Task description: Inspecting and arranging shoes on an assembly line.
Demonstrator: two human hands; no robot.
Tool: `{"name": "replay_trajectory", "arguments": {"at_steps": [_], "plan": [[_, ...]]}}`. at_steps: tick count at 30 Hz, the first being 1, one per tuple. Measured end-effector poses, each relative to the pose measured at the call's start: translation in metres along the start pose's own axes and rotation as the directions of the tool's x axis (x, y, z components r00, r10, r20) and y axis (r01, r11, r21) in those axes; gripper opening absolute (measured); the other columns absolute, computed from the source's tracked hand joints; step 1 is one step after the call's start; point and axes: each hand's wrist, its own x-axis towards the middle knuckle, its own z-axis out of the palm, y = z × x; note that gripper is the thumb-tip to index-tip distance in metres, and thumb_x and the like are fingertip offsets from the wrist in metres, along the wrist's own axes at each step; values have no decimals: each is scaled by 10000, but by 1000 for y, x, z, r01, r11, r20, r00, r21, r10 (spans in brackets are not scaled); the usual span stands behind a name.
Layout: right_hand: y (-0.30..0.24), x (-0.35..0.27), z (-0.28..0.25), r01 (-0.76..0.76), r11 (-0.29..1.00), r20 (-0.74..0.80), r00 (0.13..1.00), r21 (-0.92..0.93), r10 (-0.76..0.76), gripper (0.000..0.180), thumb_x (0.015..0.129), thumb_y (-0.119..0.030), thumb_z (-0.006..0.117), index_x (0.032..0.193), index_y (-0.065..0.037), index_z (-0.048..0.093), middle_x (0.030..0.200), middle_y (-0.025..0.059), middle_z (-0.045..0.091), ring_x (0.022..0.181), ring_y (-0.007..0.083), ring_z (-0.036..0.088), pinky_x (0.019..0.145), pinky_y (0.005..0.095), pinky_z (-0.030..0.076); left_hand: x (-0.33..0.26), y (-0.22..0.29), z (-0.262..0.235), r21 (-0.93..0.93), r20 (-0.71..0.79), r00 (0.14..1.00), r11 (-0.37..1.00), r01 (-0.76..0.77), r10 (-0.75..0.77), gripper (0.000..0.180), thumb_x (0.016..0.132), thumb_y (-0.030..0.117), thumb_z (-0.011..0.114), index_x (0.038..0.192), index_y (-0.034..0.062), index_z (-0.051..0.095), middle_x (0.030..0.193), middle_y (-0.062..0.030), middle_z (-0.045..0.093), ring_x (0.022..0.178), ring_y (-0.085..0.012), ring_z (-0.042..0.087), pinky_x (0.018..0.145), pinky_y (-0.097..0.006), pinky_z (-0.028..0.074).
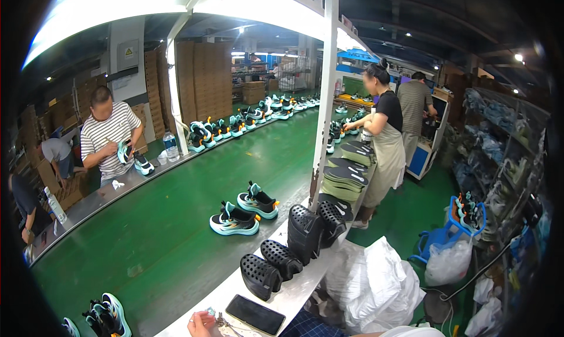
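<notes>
Pale-blue scrap at fingertips of half-curled left hand

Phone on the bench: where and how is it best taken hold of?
Probably by its two long edges, near the right end, coming from above on the person's right. The phone lies flat, so its thin edges offer the grip, while small metal items sit close by its left end.
</notes>
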Motion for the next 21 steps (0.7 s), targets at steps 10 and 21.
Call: {"name": "replay_trajectory", "arguments": {"at_steps": [10, 21], "plan": [[5, -2, 5, 50, 999, -30, 998, -10, -50, 230, 814, -231, 617, 912, -67, 488, 605, 185, 521, 551, 385, 547, 484, 445, 412, 9, -10, -14, 51, 7, 998, 997, -57, 57, 242, 887, 117, 527, 1069, -43, 524, 885, -104, 596, 761, -198, 593, 699, -298, 499], [5, -4, 8, 109, 989, -100, 988, -97, -119, 234, 821, -231, 607, 927, -68, 476, 576, 152, 504, 520, 354, 550, 460, 427, 415, 12, -10, -17, 67, -30, 999, 997, -37, 39, 237, 868, 78, 533, 1065, -53, 528, 865, -104, 598, 766, -198, 600, 710, -286, 503]]}}
